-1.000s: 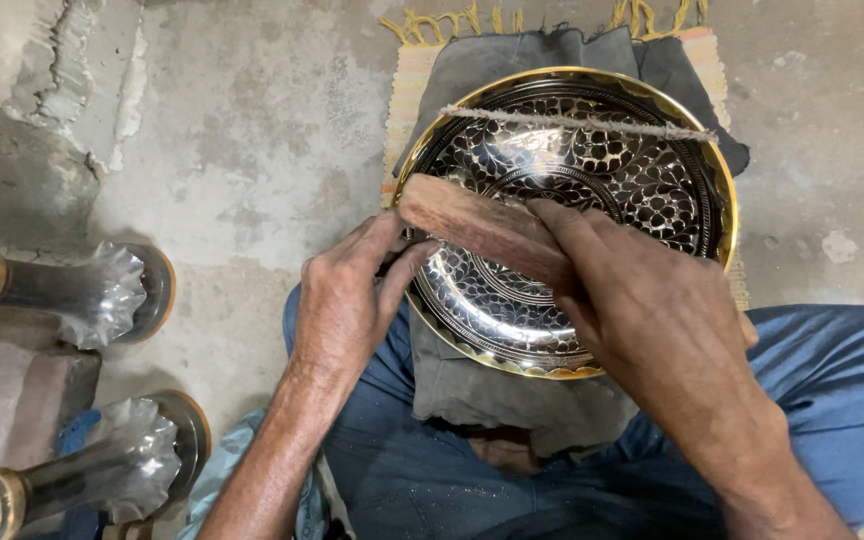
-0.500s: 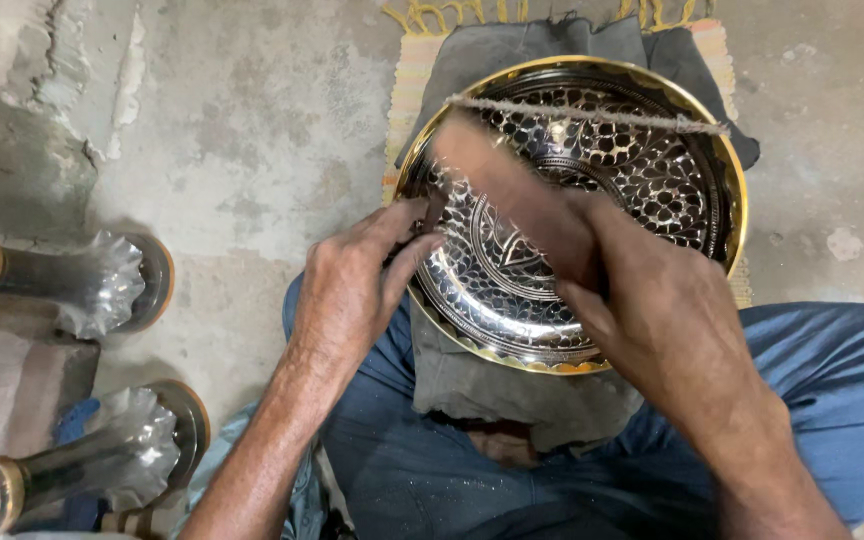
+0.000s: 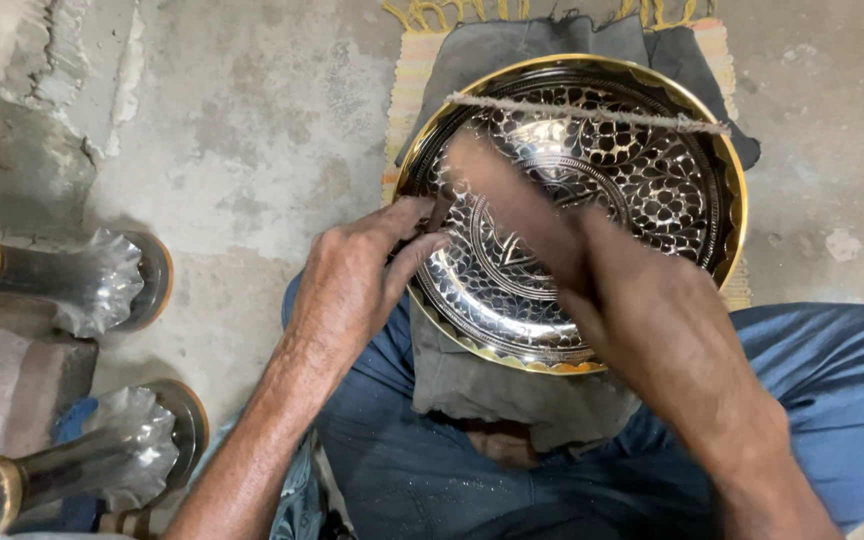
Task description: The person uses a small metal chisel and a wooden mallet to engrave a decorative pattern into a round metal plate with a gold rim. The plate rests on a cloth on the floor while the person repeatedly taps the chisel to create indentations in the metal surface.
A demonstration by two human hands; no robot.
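Note:
A round engraved silver plate with a gold scalloped rim (image 3: 740, 215) rests tilted on my lap over a dark grey cloth (image 3: 512, 385). A thin cord (image 3: 592, 112) stretches across its upper part. My left hand (image 3: 357, 290) grips the plate's left rim, thumb and fingers curled over the edge. My right hand (image 3: 652, 320) lies over the plate's centre and holds a brownish pad (image 3: 497, 190), blurred by motion, pressed against the engraved surface towards the upper left.
Two fluted metal vases with brass bands lie on their sides at the left, one (image 3: 82, 280) above the other (image 3: 112, 455). A fringed woven mat (image 3: 407, 80) lies under the plate on the rough concrete floor (image 3: 252, 130). My blue trousers (image 3: 822, 370) fill the lower right.
My right hand has pushed the brown pad from the plate's left edge up and across towards the upper middle. My left hand has stayed on the rim.

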